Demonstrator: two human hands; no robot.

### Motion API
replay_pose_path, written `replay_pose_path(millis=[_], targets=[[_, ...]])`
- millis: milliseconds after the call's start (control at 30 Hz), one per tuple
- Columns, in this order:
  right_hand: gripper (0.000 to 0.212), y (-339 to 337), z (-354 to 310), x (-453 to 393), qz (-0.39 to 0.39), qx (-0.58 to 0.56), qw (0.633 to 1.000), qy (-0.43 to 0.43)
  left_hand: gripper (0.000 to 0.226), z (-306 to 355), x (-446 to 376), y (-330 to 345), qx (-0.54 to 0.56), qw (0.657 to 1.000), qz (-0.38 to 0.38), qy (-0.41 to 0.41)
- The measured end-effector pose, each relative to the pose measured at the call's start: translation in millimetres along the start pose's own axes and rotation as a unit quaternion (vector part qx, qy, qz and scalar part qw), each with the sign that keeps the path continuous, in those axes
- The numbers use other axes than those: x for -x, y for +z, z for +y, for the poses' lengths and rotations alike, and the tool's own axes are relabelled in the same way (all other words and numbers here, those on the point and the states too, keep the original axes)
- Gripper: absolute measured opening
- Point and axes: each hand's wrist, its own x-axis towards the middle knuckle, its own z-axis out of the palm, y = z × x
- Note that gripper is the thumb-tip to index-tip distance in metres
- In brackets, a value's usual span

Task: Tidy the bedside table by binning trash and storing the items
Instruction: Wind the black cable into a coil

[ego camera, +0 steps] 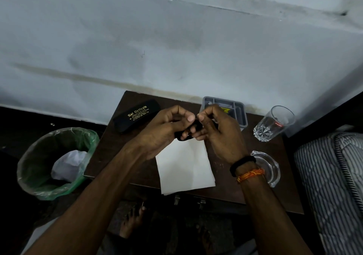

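Note:
Above the middle of the dark wooden bedside table (231,191), my left hand (163,128) and my right hand (218,130) meet, both closed on a small black object (193,128), likely folded spectacles, mostly hidden by my fingers. A black spectacle case (135,115) with gold lettering lies shut at the table's back left. Under my hands a white sheet of paper (184,166) lies flat, reaching the front edge. A grey compartment tray (241,115) stands at the back, with something yellow inside it.
A bin (39,156) lined with a green bag stands on the floor left of the table, crumpled white paper inside. A drinking glass (274,124) and a glass ashtray (272,168) sit at the table's right. A striped mattress (332,186) borders the right. My bare feet are below.

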Motion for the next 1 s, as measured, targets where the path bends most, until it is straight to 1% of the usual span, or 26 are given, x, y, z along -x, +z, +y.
replay_pose_path(millis=[133, 200, 367, 467, 567, 667, 800, 900, 1000], targets=[[0.014, -0.5, 1.3, -0.8, 0.018, 0.010, 1.000, -0.001, 0.018, -1.9, 0.8, 3.1, -0.089, 0.995, 0.031, 0.034], [0.014, 0.1, 1.5, -1.8, 0.022, 0.013, 1.000, 0.000, 0.018, -1.4, 0.7, 3.3, -0.111, 0.992, 0.039, 0.052], [0.016, 0.6, 3.4, -2.5, 0.053, -0.001, 0.999, 0.008, 0.034, -0.7, 1.9, 1.4, -0.115, 0.989, 0.048, 0.079], [0.015, 1.4, 3.5, -3.0, 0.055, -0.035, 0.997, 0.029, 0.030, -2.6, 1.5, 1.2, -0.097, 0.991, 0.047, 0.085], [0.015, 1.8, 3.0, -3.6, 0.058, -0.061, 0.995, 0.044, 0.029, -4.6, -1.4, 1.9, -0.086, 0.990, 0.066, 0.089], [0.016, 2.0, 2.6, -3.4, 0.056, -0.062, 0.995, 0.047, 0.030, -5.5, -2.5, 2.4, -0.091, 0.987, 0.084, 0.099], [0.018, 0.3, 1.5, -1.7, 0.037, -0.051, 0.997, 0.053, 0.031, -8.4, -1.6, -0.4, -0.087, 0.988, 0.092, 0.087], [0.016, -3.0, 1.7, -0.5, 0.015, -0.010, 0.998, 0.052, 0.027, -7.4, -2.2, -2.0, -0.125, 0.982, 0.107, 0.092], [0.014, -6.2, 5.1, -1.0, -0.004, 0.117, 0.993, 0.013, 0.025, -7.1, -2.1, -6.4, -0.124, 0.983, 0.111, 0.079]])
